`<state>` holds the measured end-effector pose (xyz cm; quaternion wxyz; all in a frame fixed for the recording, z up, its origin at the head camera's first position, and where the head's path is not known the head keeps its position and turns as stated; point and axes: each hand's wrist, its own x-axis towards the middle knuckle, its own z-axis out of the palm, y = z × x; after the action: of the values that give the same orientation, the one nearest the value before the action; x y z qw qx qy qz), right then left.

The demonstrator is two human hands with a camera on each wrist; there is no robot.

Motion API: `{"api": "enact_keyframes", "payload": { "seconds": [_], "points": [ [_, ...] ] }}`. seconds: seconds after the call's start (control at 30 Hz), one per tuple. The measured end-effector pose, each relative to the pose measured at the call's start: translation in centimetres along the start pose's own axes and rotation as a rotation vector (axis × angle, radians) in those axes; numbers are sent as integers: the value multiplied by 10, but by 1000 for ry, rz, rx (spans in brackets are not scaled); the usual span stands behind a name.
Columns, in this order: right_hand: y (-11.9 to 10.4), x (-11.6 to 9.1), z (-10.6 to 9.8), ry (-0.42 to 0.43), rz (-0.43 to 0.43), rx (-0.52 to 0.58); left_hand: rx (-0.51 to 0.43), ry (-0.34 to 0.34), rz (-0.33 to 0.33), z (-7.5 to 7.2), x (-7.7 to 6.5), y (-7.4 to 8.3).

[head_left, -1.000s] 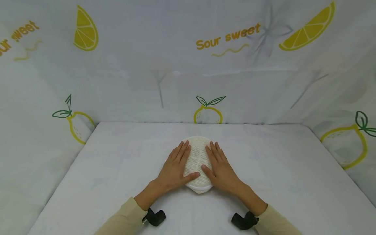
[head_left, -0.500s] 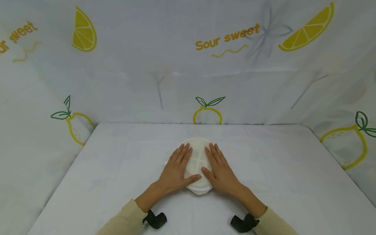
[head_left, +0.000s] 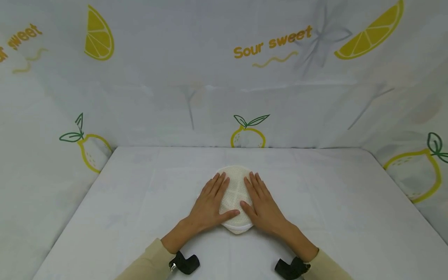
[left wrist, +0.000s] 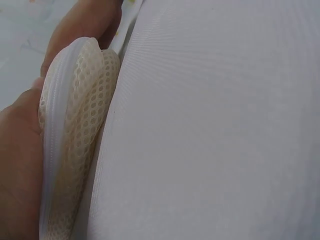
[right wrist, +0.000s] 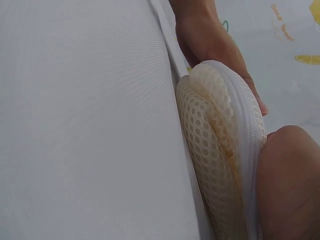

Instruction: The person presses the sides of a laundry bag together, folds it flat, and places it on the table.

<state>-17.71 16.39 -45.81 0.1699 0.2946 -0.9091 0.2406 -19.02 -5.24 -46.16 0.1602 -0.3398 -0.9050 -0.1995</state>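
Observation:
A cream mesh laundry bag [head_left: 235, 190], round and flattened, lies on the white-covered table in the head view. Its white zipper edge [left wrist: 59, 130] runs round the side in the left wrist view. My left hand [head_left: 210, 204] rests on the bag's left part, fingers straight and pointing away, thumb across the near part. On the right part lies my right hand [head_left: 264, 206], its fingers likewise straight. The thumbs point toward each other but stay apart. In the right wrist view the honeycomb mesh side [right wrist: 202, 140] bulges under the zipper; what is inside cannot be made out.
The white cloth-covered table [head_left: 157, 186] spreads out on all sides of the bag. A white curtain [head_left: 154, 70] printed with lemons closes off the back and both sides. Black wrist cameras [head_left: 185, 263] sit near the beige sleeves [head_left: 150, 258].
Both hands keep lying on the bag with almost no movement. Hands and bag sit very slightly lower in the head view, and the background has shifted a little too.

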Motion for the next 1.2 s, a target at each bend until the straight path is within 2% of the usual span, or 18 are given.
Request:
{"api": "enact_keyframes", "payload": {
  "seconds": [0.27,0.47,0.87,1.2],
  "points": [
    [0,-3,3,-16,17,-8,71,-58,-4,3,-2,-2],
    [1,-4,3,-29,21,-18,90,-89,-5,4,-2,-1],
    [2,-4,0,-67,39,-32,88,-87,-11,5,-1,0],
    [1,-4,0,-90,22,-24,84,-195,-5,-4,-1,-2]
  ]
}}
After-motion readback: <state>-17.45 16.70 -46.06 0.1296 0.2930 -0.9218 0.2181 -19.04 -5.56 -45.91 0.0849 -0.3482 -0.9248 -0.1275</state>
